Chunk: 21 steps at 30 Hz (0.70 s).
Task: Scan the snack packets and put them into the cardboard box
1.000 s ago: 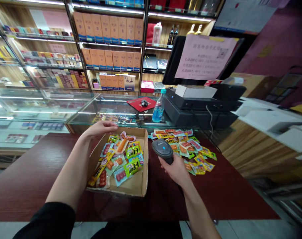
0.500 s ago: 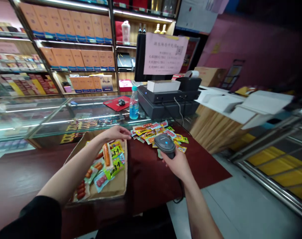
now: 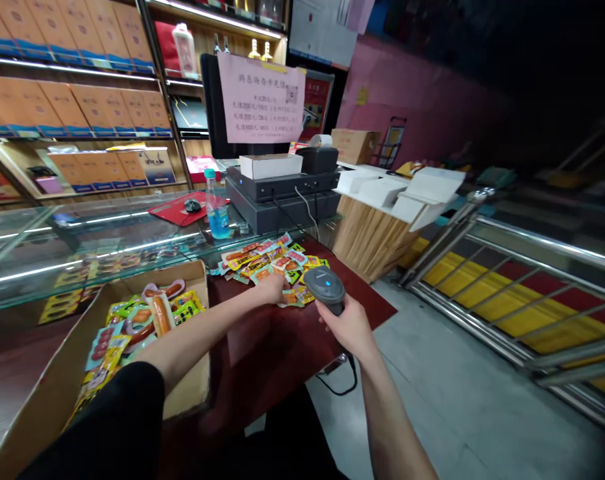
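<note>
Nearest me, some sausage packets (image 3: 102,343) lay in the cardboard box (image 3: 190,393). With my right hand (image 3: 350,327), I had the fingers wrapped around the scanner (image 3: 325,285), its blue light lit. My left hand (image 3: 272,288) reached into the loose pile of packets (image 3: 262,259) on the bench (image 3: 262,347); I couldn't tell whether its fingers gripped one. So the packets were split, many outside the box. Beyond stood a bottle (image 3: 217,217).

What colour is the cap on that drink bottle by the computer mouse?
The bottle's cap is turquoise; it shows best in the current head view.
</note>
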{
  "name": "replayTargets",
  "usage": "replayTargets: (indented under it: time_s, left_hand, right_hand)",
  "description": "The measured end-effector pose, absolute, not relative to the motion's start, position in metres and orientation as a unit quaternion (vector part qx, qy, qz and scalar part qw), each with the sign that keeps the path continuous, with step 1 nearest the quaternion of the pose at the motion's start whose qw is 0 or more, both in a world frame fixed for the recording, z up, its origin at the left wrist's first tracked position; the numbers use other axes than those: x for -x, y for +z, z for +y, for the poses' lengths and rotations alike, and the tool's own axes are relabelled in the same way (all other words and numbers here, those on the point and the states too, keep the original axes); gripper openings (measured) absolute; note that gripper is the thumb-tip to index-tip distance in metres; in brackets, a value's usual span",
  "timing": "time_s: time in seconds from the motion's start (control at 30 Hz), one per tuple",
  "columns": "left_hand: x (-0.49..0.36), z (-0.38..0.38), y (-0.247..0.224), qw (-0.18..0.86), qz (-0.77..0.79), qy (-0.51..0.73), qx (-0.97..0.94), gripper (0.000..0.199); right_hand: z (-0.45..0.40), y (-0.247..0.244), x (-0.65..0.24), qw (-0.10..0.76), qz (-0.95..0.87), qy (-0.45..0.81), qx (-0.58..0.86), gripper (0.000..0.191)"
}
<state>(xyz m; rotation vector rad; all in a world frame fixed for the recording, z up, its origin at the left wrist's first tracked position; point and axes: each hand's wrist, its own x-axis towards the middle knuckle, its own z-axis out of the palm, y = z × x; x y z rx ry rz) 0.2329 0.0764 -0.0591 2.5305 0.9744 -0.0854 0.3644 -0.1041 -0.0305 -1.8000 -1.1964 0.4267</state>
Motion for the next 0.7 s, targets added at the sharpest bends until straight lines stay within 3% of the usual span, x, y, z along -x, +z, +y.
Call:
replayTargets:
  time_s: [0.17, 0.33, 0.47, 0.7]
  left_hand:
    - [-0.242, 0.061, -0.065, 0.141, 0.356, -0.065, -0.922, 0.054]
    - [-0.23, 0.059, -0.064, 0.153, 0.357, -0.023, -0.921, 0.03]
    - [-0.197, 0.082, -0.051, 0.242, 0.393, 0.026, -0.887, 0.019]
    - [-0.097, 0.109, -0.017, 0.504, 0.433, 0.166, -0.729, 0.036]
  right_hand:
    - [-0.108, -0.03, -0.365, 0.453, -0.475, 0.173, 0.735, 0.03]
    - [-0.103, -0.034, -0.361, 0.45, -0.487, 0.167, 0.73, 0.031]
    - [-0.095, -0.035, -0.353, 0.447, -0.498, 0.177, 0.721, 0.03]
    - [-0.069, -0.034, -0.321, 0.421, -0.556, 0.19, 0.691, 0.033]
